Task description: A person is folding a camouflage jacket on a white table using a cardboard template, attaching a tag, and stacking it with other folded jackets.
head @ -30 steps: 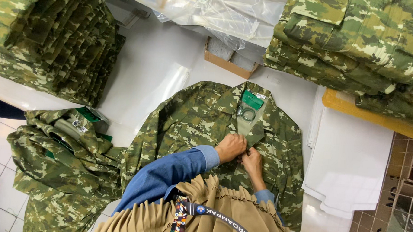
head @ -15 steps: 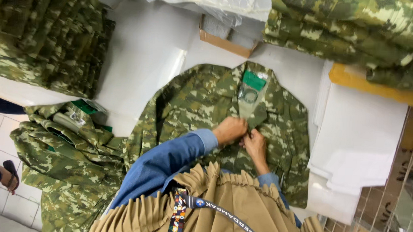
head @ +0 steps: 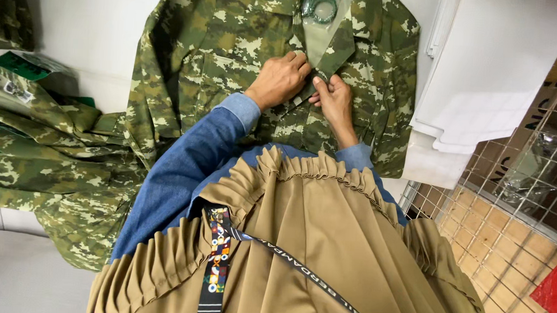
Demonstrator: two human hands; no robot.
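Green-and-tan camouflage cotton jacket (head: 232, 67) is lying flat, front up, on the white table (head: 83, 35), collar pointing away from the person. Both hands are working at the centre front placket, just below the collar.

Risks, as judged from here:
- The front edge is looking slightly bunched between the hands; if the two sides are being joined out of line, the placket is likely ending up crooked.
- Fabric is being pinched in a small fold only; a slip of the thumb would be letting the edge spring back.
- The blue denim sleeve (head: 184, 165) is lying across the jacket's lower front and could be dragging and creasing it as the arm shifts.
- A loose heap of similar camouflage garments (head: 47, 159) is hanging over the left edge of the table, touching the jacket's sleeve; a tug on the jacket could be pulling that heap along.

Pose:
- Left hand (head: 280, 80) is reaching in from the lower left, back of the hand up, fingers curled and pressed together on the placket edge.
- Right hand (head: 334, 102) is coming up from below, wrist bent, thumb and forefinger pinching the same edge, the rest folded.
- The two hands are touching at the fingertips.

A stack of white sheets (head: 482, 90) is lying beside the jacket on the right.
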